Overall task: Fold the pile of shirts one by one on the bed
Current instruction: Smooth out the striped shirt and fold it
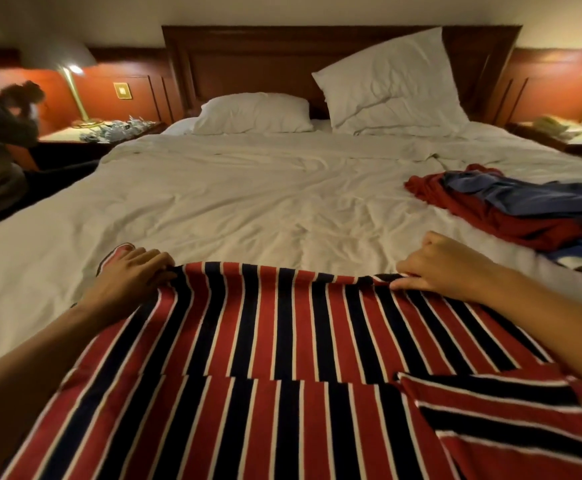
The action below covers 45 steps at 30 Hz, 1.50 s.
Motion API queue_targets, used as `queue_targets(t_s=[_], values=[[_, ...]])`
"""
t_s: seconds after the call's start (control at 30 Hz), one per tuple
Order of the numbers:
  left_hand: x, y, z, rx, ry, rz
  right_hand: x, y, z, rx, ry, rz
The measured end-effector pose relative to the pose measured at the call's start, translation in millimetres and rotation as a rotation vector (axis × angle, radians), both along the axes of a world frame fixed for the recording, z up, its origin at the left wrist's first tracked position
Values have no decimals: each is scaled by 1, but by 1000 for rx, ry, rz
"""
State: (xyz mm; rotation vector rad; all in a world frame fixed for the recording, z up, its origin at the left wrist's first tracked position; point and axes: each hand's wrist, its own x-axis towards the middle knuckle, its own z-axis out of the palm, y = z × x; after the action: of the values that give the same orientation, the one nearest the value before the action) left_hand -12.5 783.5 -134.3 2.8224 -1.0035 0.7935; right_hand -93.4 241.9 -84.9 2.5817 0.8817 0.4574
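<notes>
The left hand [133, 275] and right hand [445, 268] are pinched on the far edge of the striped shirt [282, 341]; that edge should be drawn taut and level between them before folding.

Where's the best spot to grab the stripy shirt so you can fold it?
Probably its far edge, one corner in each hand, reaching over from the near side. The striped shirt lies spread flat, that edge running straight across the bed; the left hand and right hand grip it there.
</notes>
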Motion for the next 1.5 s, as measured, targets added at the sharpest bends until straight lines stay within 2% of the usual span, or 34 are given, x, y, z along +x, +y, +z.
queue_targets(t_s=[0.13,0.27,0.37,0.43,0.53,0.63,0.77,0.9,1.0,1.07,1.13,1.23,1.33,1.5], values=[[-58,11,19,126,-17,-42,-64,19,10,-51,218,-206],[-94,24,9,202,144,5,-113,39,-5,117,313,-255],[-106,33,-6,147,273,106,-131,52,-23,160,344,-280],[-111,34,-13,101,349,203,-137,52,-34,259,328,-315],[-116,31,-16,3,342,254,-143,42,-43,451,317,-413],[-120,29,-11,-104,369,240,-147,39,-44,515,283,-431],[-117,41,3,-192,449,236,-151,36,-24,528,213,-348],[-128,48,23,-68,646,243,-159,43,-9,419,378,-422],[-128,53,11,-102,540,495,-160,58,-15,347,328,-451],[-127,56,0,-179,500,703,-156,72,-26,458,322,-430],[-126,56,-6,-341,502,807,-150,89,-40,563,366,-406],[-129,55,-10,-519,379,841,-144,111,-61,707,384,-405],[-135,54,-7,-661,326,779,-139,116,-70,863,369,-441],[-138,62,12,-717,247,723,-132,113,-65,867,386,-408]])
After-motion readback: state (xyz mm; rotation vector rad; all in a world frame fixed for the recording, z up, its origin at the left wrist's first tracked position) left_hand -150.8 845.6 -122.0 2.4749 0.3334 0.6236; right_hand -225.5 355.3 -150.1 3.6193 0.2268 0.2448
